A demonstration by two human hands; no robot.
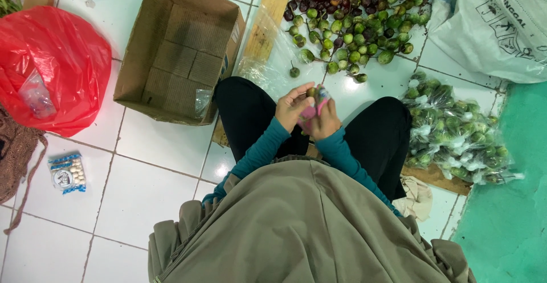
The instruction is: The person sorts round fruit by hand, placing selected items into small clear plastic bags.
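I sit on a white tiled floor and look down at both hands held together over my lap. My left hand (292, 105) pinches a small round green fruit (311, 92) at its fingertips. My right hand (326, 121) grips a small clear plastic bag (321, 96) with pink showing through it. The two hands touch each other around the bag. A heap of loose green and dark purple round fruits (354, 20) lies on the floor just beyond my hands.
A pile of filled clear bags of green fruit (456, 135) lies at the right. An open cardboard box (181, 49) stands at the left, beside a red plastic bag (51, 66). A white sack (496, 24) lies at the top right, and a small packet (68, 172) at the lower left.
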